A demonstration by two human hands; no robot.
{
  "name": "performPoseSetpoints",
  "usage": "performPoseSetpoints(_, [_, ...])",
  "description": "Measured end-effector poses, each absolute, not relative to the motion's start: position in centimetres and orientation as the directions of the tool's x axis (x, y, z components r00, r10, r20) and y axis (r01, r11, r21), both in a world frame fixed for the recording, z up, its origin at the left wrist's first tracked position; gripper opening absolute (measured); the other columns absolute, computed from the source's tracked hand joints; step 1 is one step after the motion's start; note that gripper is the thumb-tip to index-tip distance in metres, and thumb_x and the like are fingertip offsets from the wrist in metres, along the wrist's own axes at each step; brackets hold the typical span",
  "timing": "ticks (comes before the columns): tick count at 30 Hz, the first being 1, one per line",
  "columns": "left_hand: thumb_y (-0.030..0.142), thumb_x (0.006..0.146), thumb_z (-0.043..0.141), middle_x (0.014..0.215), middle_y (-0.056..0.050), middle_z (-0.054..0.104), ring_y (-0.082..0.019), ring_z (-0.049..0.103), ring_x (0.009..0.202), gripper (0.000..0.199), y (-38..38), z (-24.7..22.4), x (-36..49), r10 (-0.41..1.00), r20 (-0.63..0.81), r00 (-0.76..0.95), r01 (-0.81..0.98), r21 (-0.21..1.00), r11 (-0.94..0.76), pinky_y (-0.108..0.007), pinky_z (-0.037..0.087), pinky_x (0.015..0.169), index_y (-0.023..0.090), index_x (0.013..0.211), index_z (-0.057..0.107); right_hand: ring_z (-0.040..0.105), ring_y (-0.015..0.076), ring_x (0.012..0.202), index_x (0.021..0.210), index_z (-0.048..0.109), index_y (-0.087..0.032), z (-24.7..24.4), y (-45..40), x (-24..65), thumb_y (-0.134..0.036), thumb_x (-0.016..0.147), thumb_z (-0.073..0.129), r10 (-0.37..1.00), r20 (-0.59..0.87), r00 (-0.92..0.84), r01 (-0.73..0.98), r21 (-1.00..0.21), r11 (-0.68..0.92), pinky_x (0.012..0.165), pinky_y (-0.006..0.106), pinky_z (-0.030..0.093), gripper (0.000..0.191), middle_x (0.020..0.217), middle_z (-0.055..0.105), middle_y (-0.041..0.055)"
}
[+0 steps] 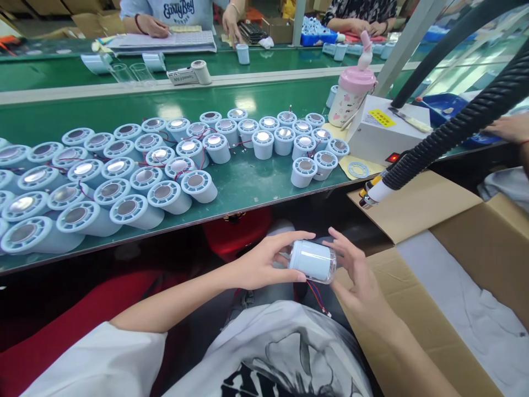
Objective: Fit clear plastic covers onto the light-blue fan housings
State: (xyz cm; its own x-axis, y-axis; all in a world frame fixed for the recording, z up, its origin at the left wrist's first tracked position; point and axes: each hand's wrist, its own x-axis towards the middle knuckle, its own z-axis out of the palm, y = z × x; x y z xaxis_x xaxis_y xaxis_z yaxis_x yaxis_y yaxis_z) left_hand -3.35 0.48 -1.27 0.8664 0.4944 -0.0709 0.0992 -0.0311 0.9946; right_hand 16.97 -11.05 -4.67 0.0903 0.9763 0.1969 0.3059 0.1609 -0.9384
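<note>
Below the table's front edge I hold a pale blue cylinder [312, 261] on its side, clear at its right end, with red and blue wires hanging from it. My left hand [264, 262] grips its left end, fingers curled over the top. My right hand [355, 273] holds the right, clear end. Several matching pale blue cylinders [165, 165] with round metal tops stand packed together on the green table [248, 179] in front of me.
An open cardboard box [438, 286] lined with white sheet stands at my right. Above it hangs a black ribbed hose [458, 129]. A white control box [382, 132] and a pink bottle [351, 96] stand at the table's right. Other people's hands work at the far side.
</note>
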Motion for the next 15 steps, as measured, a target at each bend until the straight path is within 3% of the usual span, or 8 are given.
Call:
performPoseSetpoints(1, [0.03,0.076,0.072,0.126,-0.012,0.054,-0.023,0.06,0.106,0.07,0.6,-1.4,-3.1,0.474,-0.091,0.876,0.101,0.995,0.006,-0.036,0.054,0.086,0.024,0.139,0.042,0.045,0.0244,0.13,0.13,0.042,-0.031,-4.8,-11.2,17.1,-0.014,0.083,0.062,0.96,0.279,0.02,0.368,-0.895,0.252,0.103,0.043,0.045,0.054,0.149,0.036,0.0085])
performPoseSetpoints(3, [0.028,0.075,0.073,0.126,-0.012,0.056,-0.023,0.061,0.106,0.074,1.2,-1.9,-2.2,0.432,-0.117,0.894,0.087,0.992,0.09,-0.038,0.052,0.09,0.023,0.141,0.038,0.041,0.0246,0.133,0.13,0.044,-0.031,-5.4,-11.2,17.3,-0.01,0.079,0.067,0.937,0.349,-0.031,0.39,-0.859,0.333,0.105,0.043,0.043,0.06,0.147,0.04,0.0081])
performPoseSetpoints(6, [0.022,0.07,0.077,0.13,-0.014,0.055,-0.025,0.059,0.114,0.086,2.9,-3.4,0.4,0.409,-0.122,0.904,0.044,0.98,0.195,-0.04,0.046,0.099,0.02,0.144,0.033,0.047,0.0242,0.129,0.125,0.049,-0.03,-7.2,-10.6,17.9,-0.011,0.075,0.073,0.931,0.325,0.168,0.258,-0.926,0.277,0.099,0.039,0.05,0.058,0.139,0.05,0.0086])
performPoseSetpoints(10, [0.018,0.064,0.081,0.138,-0.017,0.05,-0.029,0.052,0.124,0.094,6.2,-5.2,5.8,0.369,-0.122,0.921,0.028,0.967,0.251,-0.044,0.04,0.105,0.018,0.145,0.033,0.051,0.026,0.126,0.116,0.052,-0.027,-10.4,-8.7,19.8,-0.013,0.068,0.079,0.85,0.259,0.459,0.04,-0.962,0.272,0.098,0.043,0.05,0.057,0.139,0.05,0.0099])
performPoseSetpoints(15, [0.018,0.065,0.08,0.138,-0.018,0.05,-0.031,0.046,0.129,0.085,9.0,-5.1,10.7,0.293,-0.052,0.955,-0.003,0.983,0.185,-0.048,0.034,0.109,0.014,0.14,0.04,0.052,0.0279,0.124,0.11,0.051,-0.025,-12.3,-6.1,22.6,-0.019,0.065,0.081,0.784,0.309,0.539,0.046,-0.94,0.339,0.095,0.047,0.051,0.054,0.14,0.049,0.0134])
